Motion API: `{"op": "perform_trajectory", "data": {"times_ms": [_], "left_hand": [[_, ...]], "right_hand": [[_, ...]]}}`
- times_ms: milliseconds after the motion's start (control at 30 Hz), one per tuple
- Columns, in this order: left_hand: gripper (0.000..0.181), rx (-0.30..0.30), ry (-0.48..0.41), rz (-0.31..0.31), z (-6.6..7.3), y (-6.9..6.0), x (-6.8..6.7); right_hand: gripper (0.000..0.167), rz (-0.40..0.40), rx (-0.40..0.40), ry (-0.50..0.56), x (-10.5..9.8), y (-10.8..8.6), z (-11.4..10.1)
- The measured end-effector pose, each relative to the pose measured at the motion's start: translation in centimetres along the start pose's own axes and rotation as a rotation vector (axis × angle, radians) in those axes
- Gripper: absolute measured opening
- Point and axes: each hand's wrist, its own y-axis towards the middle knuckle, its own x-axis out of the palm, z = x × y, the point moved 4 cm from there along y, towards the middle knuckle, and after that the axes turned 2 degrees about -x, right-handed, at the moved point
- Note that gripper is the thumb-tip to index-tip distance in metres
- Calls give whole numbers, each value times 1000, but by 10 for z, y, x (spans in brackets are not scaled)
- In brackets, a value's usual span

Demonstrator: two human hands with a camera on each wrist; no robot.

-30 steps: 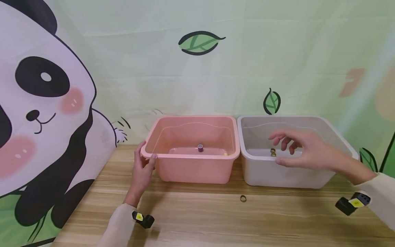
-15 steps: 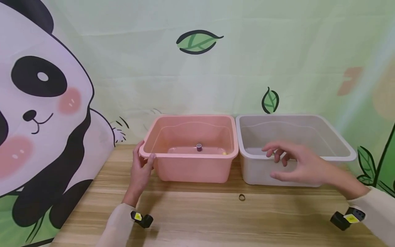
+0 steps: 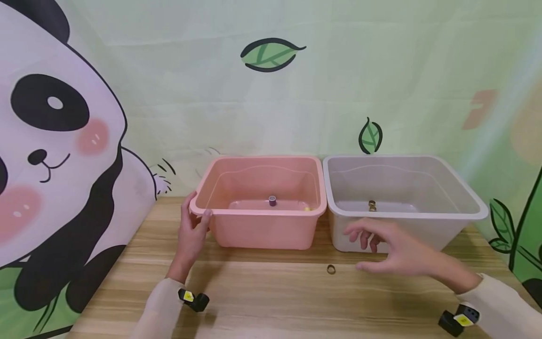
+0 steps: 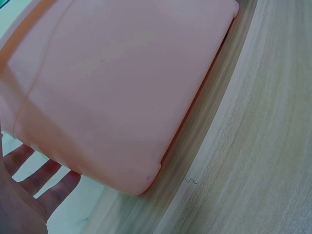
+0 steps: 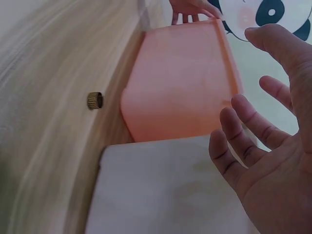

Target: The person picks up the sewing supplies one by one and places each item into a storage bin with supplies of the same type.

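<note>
My left hand (image 3: 191,238) holds the left front corner of the pink plastic bin (image 3: 264,230), thumb over the rim and fingers against its side. In the left wrist view, fingertips (image 4: 66,187) touch the bin's wall. A small ridged brass ring (image 3: 331,269) lies on the wooden table before the bins; the right wrist view shows the ring (image 5: 95,100) on its side. Just right of it, my right hand (image 3: 398,249) hovers in front of the light grey bin (image 3: 449,230), thumb and fingers spread apart, nothing between them.
Two brass pieces (image 3: 372,205) sit inside the grey bin. Inside the pink bin are a small purple cylinder (image 3: 272,201) and a yellow bit (image 3: 307,208), partly hidden by the front wall. The bins stand side by side against a panda-printed backdrop (image 3: 190,94).
My right hand has come down and left from above the grey bin to near the brass ring, uncovering the brass pieces inside. The left hand keeps its place on the pink bin.
</note>
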Motion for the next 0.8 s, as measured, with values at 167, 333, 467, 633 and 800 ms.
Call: {"op": "perform_trajectory", "data": {"times_ms": [167,333,467,633,800], "left_hand": [[68,-13,-13,-9,-4,1,0],[68,-9,-14,-7,-4,0,0],[66,7,-10,1,-4,0,-1],[68,5,-10,-8,6,-4,0],[68,0,-18,-20,26,-12,3]], "right_hand": [[58,-7,2,15,12,-3,6],[55,-7,19,52,23,-5,15],[54,-22,50,89,38,-7,24],[54,-58,96,132,60,-10,37],[54,-72,147,150,73,-12,46]]}}
